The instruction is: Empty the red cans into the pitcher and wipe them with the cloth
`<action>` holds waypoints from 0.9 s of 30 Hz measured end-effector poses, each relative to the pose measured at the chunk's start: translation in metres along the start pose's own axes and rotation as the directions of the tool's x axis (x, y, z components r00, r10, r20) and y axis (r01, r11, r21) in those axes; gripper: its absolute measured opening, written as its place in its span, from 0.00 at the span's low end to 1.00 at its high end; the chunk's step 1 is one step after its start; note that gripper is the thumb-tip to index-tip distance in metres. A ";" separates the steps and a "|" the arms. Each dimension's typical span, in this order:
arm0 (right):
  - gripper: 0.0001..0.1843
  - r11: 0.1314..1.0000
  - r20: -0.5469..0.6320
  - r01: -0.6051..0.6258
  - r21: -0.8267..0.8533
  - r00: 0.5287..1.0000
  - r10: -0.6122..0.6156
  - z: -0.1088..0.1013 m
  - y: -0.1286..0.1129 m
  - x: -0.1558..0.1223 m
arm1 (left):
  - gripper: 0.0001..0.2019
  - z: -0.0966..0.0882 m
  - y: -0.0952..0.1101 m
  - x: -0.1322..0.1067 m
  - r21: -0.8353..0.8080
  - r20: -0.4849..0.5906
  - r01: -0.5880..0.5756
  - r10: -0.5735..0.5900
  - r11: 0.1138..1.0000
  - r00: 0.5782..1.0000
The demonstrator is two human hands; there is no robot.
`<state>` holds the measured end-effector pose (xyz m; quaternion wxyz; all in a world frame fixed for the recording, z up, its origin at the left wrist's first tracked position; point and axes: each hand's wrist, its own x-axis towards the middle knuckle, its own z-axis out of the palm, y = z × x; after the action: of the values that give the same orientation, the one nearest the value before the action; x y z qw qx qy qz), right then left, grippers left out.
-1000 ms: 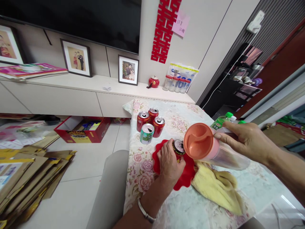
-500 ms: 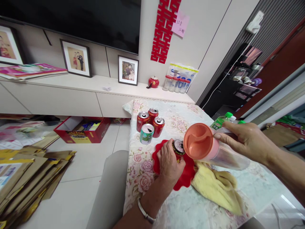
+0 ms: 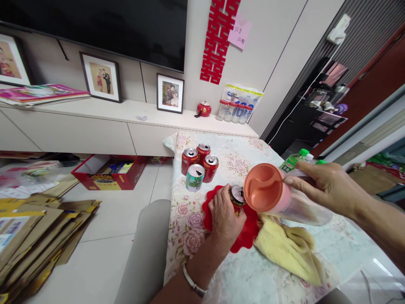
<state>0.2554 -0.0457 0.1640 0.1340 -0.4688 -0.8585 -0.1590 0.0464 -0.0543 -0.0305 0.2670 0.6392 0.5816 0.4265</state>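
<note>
My left hand is wrapped round a drink can with an opened silver top, which stands on a red scalloped-edge tray. In my right hand is a clear pitcher with an orange lid. The pitcher is tipped toward the left, its lid right beside the can's top. Some liquid lies along its lower side; I cannot make out a stream between lid and can. Beneath the pitcher, a crumpled yellow cloth lies against the tray's right side.
Beyond the tray stand several cans: red ones and a green-and-white one. Green-capped bottles are behind my right hand. A white cabinet borders the table's far edge; flattened cardboard and a red box lie on the floor.
</note>
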 end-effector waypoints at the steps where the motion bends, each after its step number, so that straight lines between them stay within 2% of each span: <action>1: 0.29 1.000 0.003 0.002 0.004 1.000 -0.002 0.001 0.000 0.000 | 0.37 0.000 0.000 0.000 0.000 -0.002 -0.001 0.001 1.000 1.000; 7: 0.29 1.000 0.003 0.000 -0.007 1.000 0.000 0.000 0.000 -0.001 | 0.37 0.000 0.000 0.001 -0.001 -0.002 -0.003 0.003 1.000 1.000; 15: 0.29 1.000 0.067 0.000 0.013 0.998 0.000 -0.006 -0.002 0.004 | 0.36 0.002 -0.001 0.000 0.012 -0.016 -0.009 0.009 1.000 1.000; 22: 0.25 1.000 0.131 -0.026 0.008 0.991 0.025 -0.006 0.006 -0.001 | 0.36 0.000 0.001 -0.001 0.008 -0.013 -0.006 0.007 1.000 1.000; 27: 0.24 1.000 0.136 -0.028 0.010 0.990 0.026 -0.007 0.005 -0.001 | 0.36 -0.001 0.001 -0.001 0.006 -0.003 -0.002 0.002 1.000 1.000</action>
<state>0.2608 -0.0461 0.1706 0.0799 -0.4894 -0.8601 -0.1197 0.0465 -0.0552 -0.0295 0.2635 0.6399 0.5826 0.4261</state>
